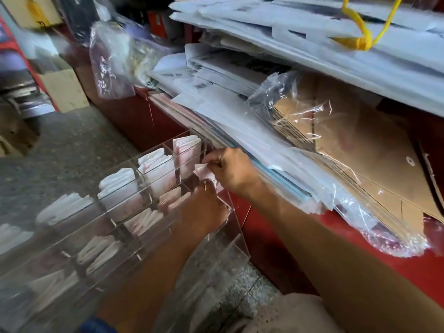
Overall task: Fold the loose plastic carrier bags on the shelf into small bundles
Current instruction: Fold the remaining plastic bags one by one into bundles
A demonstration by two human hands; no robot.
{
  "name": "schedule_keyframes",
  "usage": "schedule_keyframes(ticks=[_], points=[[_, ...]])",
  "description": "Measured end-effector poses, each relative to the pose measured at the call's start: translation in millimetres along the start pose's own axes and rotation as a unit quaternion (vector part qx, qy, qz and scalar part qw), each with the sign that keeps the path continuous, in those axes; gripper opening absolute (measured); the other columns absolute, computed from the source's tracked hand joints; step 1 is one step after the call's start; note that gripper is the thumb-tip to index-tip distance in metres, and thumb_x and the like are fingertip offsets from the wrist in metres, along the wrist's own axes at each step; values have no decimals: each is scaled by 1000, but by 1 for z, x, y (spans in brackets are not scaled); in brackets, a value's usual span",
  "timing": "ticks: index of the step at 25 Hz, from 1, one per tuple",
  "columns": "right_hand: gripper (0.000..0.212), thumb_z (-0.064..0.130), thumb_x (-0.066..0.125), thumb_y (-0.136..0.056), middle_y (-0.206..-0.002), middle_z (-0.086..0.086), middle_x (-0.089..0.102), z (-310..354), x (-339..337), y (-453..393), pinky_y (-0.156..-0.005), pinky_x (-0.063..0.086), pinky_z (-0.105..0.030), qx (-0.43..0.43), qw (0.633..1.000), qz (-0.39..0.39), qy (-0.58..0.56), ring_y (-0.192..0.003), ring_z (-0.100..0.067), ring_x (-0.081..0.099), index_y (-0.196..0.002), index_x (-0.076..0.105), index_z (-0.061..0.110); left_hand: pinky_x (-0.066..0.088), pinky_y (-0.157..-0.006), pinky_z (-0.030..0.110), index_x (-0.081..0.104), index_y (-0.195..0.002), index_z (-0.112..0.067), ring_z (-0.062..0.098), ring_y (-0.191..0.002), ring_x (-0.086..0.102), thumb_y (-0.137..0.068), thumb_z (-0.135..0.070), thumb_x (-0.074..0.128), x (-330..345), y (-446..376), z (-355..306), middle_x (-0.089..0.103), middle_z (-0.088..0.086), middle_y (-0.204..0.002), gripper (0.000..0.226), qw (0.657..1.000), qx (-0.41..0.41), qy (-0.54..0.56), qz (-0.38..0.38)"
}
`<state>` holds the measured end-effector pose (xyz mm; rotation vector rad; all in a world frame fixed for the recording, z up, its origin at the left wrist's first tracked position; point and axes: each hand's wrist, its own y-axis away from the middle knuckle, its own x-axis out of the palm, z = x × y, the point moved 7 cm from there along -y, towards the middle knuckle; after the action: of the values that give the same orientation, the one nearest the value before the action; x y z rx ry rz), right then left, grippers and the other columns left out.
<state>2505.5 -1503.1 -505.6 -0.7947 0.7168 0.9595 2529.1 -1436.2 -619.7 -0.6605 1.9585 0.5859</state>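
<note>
A folded pink-white bag point(204, 171) was pinched by the right hand point(230, 170) at the clear organiser's point(234, 221) far corner. The left hand point(204, 210), at six o'clock of it, was seen through acrylic; its grasp could not be told. At two o'clock, stacked bags point(240, 121) covered the shelf point(276, 239); their print was blurred, unreadable.

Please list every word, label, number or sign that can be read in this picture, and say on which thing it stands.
None can be read.
White printed sheets on the shelf: dark print, too blurred to read.
Upper paper stack: dark marks, blurred.
Red item at the back: a label, too small to read.
Folded bags in the clear organiser: no text visible.
</note>
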Motion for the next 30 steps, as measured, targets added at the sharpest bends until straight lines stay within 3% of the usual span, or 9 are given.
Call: schedule_keyframes(ticks=[3, 7, 11, 15, 18, 22, 24, 26, 30], points=[[28, 0, 60, -87, -100, 7, 74, -7, 14, -11, -83, 48, -20, 8, 996, 53, -70, -82, -1, 62, -103, 77, 14, 45, -91, 43, 15, -148, 0, 40, -126, 47, -91, -37, 57, 2, 5, -2, 20, 21, -154, 81, 999, 16, -36, -4], [24, -6, 58, -88, -84, 12, 68, -18, 23, -15, -79, 50, -25, 48, 980, 62, -185, -74, -1, 60, -101, 74, 5, 47, -85, 43, 15, -149, -2, 41, -126, 47, -89, -35, 60, 4, 8, 0, 21, 22, -152, 82, 999, 32, -23, -22], [34, 7, 54, -91, -118, -11, 68, -15, 35, -12, -86, 46, -27, 23, 991, 128, 8, -104, -25, 62, -122, 66, 16, 48, -89, 44, 10, -153, -7, 36, -130, 44, -90, -35, 61, 9, 12, 4, 16, 17, -157, 86, 999, 24, 4, -38], [33, 9, 57, -88, -120, -14, 64, -21, 36, -10, -89, 46, -33, 36, 979, 136, 147, -112, -31, 60, -121, 63, 12, 46, -93, 44, 7, -155, -10, 39, -131, 44, -86, -33, 63, 16, 19, 13, 8, 13, -161, 91, 998, 31, 11, -51], [50, 20, 57, -93, -134, -9, 55, -14, 46, -6, -94, 44, -35, 29, 983, 165, 81, -118, -28, 56, -141, 43, 20, 51, -89, 47, 6, -154, -19, 40, -128, 46, -81, -33, 66, 19, 23, 17, 2, 10, -162, 96, 996, 58, 45, -58], [56, 33, 54, -98, -140, -7, 52, -11, 26, 7, -94, 42, -29, 45, 991, 128, -8, -122, -24, 54, -149, 33, 25, 51, -95, 50, 16, -155, -19, 36, -135, 40, -82, -41, 62, 16, 45, 16, 8, 10, -163, 89, 991, 84, 22, -100], [60, 41, 59, -95, -141, -4, 52, -8, 1, 24, -98, 41, -26, 61, 994, 80, -52, -123, -21, 54, -148, 34, 28, 38, -105, 53, 20, -155, -19, 35, -141, 31, -84, -52, 45, 19, 63, 10, 16, 11, -162, 82, 990, 101, 15, -94], [65, 47, 61, -91, -144, 0, 49, -6, -33, 53, -102, 40, -25, 72, 993, 23, -87, -126, -17, 51, -147, 31, 33, 30, -111, 50, 22, -154, -21, 32, -143, 27, -87, -53, 39, 16, 79, -4, 22, 7, -160, 76, 988, 126, 33, -79], [69, 46, 66, -88, -148, 7, 44, -11, -112, 149, -109, 38, -26, 68, 990, -100, -69, -133, -8, 44, -147, 35, 28, 28, -115, 30, 37, -149, -20, 20, -137, 39, -87, -37, 53, -13, 101, -61, 42, 5, -151, 66, 959, 236, 107, -116]])
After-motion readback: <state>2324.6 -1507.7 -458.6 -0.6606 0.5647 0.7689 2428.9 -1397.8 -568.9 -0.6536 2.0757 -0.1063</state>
